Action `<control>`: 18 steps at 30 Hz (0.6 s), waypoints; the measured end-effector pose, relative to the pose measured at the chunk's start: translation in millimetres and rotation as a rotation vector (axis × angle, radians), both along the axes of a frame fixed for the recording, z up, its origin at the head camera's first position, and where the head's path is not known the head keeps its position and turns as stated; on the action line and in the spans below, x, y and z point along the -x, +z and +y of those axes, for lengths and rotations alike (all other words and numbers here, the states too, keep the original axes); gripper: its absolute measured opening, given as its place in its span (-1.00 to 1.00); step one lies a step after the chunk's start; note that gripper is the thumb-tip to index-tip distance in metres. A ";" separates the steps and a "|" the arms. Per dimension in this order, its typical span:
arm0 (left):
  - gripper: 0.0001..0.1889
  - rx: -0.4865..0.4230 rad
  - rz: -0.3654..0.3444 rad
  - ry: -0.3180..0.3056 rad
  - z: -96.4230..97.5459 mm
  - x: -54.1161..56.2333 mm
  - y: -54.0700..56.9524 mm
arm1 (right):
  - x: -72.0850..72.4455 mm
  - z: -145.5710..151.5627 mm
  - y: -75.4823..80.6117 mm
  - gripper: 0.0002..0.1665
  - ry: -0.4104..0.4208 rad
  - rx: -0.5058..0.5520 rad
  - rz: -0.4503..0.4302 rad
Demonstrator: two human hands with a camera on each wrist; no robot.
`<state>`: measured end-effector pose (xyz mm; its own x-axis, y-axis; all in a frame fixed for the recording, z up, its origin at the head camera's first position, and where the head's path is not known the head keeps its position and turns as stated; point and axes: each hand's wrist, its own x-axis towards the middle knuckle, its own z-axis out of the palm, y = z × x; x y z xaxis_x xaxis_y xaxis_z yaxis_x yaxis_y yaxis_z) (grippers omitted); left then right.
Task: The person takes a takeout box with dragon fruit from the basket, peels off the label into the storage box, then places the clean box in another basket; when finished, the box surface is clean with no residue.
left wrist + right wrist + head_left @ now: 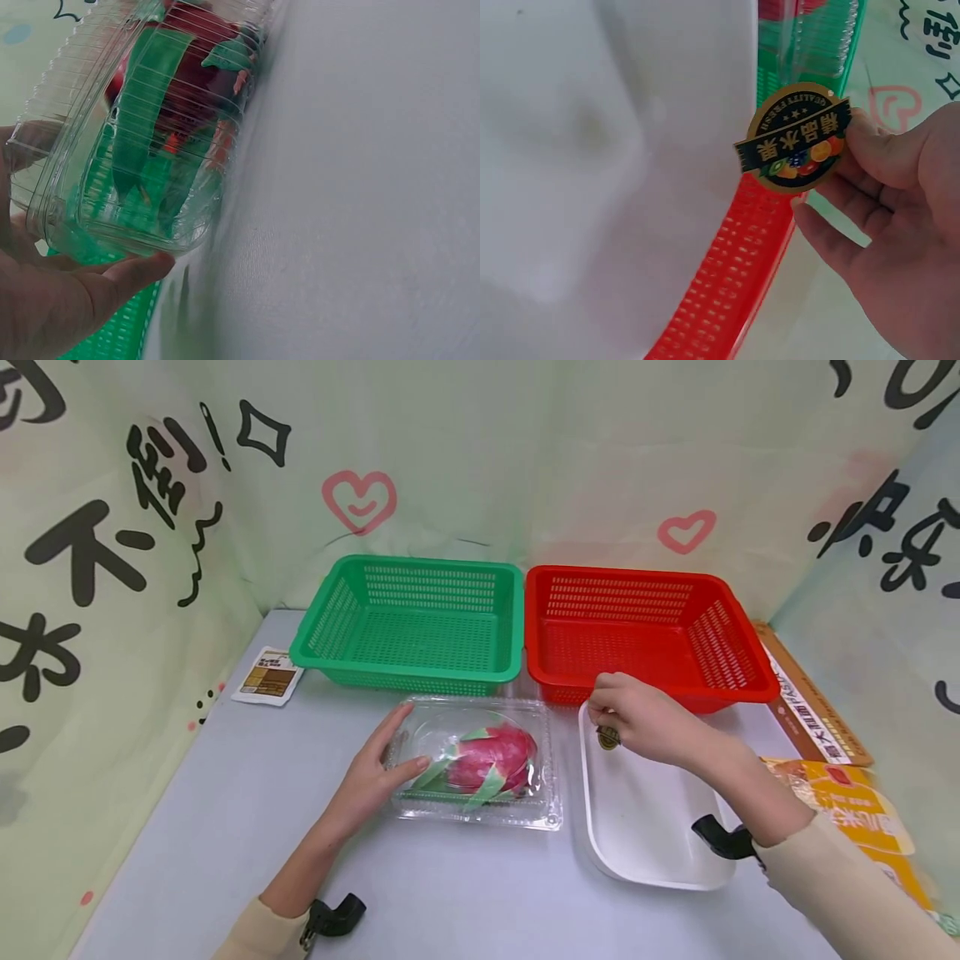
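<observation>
A clear plastic clamshell box (555,806), lid down, lies in the middle of the table with a pink dragon fruit (498,758) inside. My left hand (378,764) grips the box's left end, its thumb spread from the fingers. Between thumb and fingertips, my right hand (633,714) pinches a round black-and-gold fruit label (795,139) by its edge. Small fruit pictures and lettering show on the label. Below that hand is a white tray (652,827), to the right of the box; the label is over its far left part.
Behind the box stands a green basket (408,672), with a red basket (652,681) beside it on the right. A small white-and-brown packet (270,677) lies at the left. Along the right side are a brown printed package (817,702) and a yellow package (855,810).
</observation>
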<state>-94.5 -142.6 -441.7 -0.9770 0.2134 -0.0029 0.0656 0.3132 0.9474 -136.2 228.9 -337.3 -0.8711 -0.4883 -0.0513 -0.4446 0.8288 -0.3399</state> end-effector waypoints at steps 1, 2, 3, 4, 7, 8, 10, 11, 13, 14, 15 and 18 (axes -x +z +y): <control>-0.14 0.001 0.000 0.001 -0.5 0.0 -0.2 | -0.1 1.3 -2.0 -0.83 0.001 -0.011 -0.009; -0.14 0.000 0.000 0.004 -1.0 -0.1 -0.4 | -0.2 2.6 -4.1 -0.82 0.002 -0.024 -0.018; -0.14 0.002 0.004 0.003 -1.3 0.0 -0.7 | -0.4 3.8 -6.2 -0.80 0.003 -0.040 -0.026; -0.14 0.003 0.007 0.005 -1.7 0.0 -1.0 | -0.5 4.9 -8.2 -0.79 0.005 -0.057 -0.034; -0.14 0.002 0.009 0.006 -2.6 0.3 -2.5 | -0.5 8.8 -14.8 -0.78 0.027 -0.105 -0.042; -0.14 0.000 0.008 0.006 -2.7 0.2 -3.0 | -0.3 10.2 -17.2 -0.78 0.037 -0.121 -0.040; -0.14 -0.005 0.002 0.006 -2.8 -0.1 -3.6 | 0.4 13.4 -22.7 -0.75 0.069 -0.137 -0.037; -0.14 -0.007 -0.002 0.005 -2.8 -0.3 -3.8 | 0.9 14.9 -25.7 -0.75 0.083 -0.141 -0.035; -0.14 -0.007 -0.006 0.005 -2.4 -0.5 -3.8 | 1.7 17.3 -31.3 -0.73 0.098 -0.142 -0.039; -0.15 -0.007 -0.006 0.005 -2.2 -0.4 -3.5 | 2.2 18.2 -33.8 -0.72 0.102 -0.142 -0.048; -0.15 -0.006 -0.005 0.004 -1.9 -0.3 -3.1 | 2.5 19.1 -36.1 -0.72 0.104 -0.139 -0.061; -0.16 -0.004 0.003 0.000 -1.2 0.5 -2.4 | 3.4 20.1 -40.9 -0.75 0.089 -0.135 -0.105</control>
